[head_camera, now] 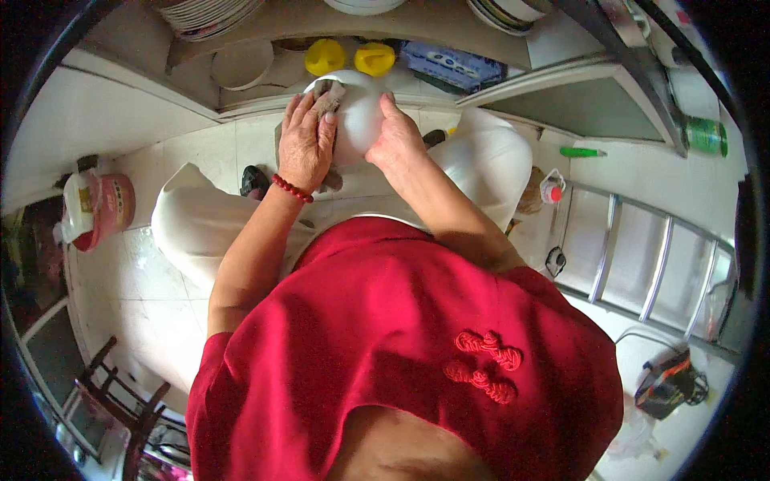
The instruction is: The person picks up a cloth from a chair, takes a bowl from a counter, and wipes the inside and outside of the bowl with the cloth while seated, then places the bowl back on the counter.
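Observation:
A round white bowl (358,114) is held up in front of the open cabinet, its outer side towards me. My right hand (397,133) grips it from the right, thumb pointing up along the side. With my left hand (305,139), a greyish-brown cloth (329,99) is pressed against the bowl's left side near the rim. Part of the cloth is hidden under the fingers. A red bead bracelet (292,189) circles my left wrist. The inside of the bowl is mostly out of sight.
The cabinet's lower shelf holds two yellow objects (374,59), a blue package (454,65) and a white round container (242,65). Stacked plates (210,18) stand above. An open cabinet door (577,111) juts out right. A pink bucket (114,204) is left, a metal ladder (656,267) right.

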### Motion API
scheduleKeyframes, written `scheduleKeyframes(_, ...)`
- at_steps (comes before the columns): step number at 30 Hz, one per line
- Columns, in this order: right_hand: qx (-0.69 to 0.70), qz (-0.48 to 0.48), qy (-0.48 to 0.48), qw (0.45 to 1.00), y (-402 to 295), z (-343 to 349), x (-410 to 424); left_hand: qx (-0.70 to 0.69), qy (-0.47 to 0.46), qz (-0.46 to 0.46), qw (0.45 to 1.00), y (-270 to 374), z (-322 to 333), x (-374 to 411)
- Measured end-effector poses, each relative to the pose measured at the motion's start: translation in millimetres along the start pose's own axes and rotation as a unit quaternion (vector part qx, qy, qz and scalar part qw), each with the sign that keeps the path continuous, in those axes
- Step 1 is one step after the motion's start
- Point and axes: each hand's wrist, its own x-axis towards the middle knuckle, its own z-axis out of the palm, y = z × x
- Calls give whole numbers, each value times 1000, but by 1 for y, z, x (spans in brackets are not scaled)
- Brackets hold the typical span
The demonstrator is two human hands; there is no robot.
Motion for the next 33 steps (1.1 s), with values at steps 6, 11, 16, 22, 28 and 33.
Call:
scheduleKeyframes(6,82,45,-12,996,11,-33,32,17,-25,11,999,-4,8,-15)
scheduleKeyframes(11,121,44,-33,991,9,-30,33,58,-9,50,997,5,15,-19)
scheduleKeyframes(16,5,-88,-13,996,18,-10,24,176,-60,91,978,20,3,-13)
scheduleKeyframes(22,-100,-167,-84,977,12,18,-4,203,19,0,979,32,-2,10)
scheduleKeyframes(28,-272,-210,-108,933,32,-3,9,-4,44,-120,992,-10,-25,32)
scheduleKeyframes(33,-217,-113,-150,958,16,-2,-7,-301,-25,-410,861,-40,-43,33)
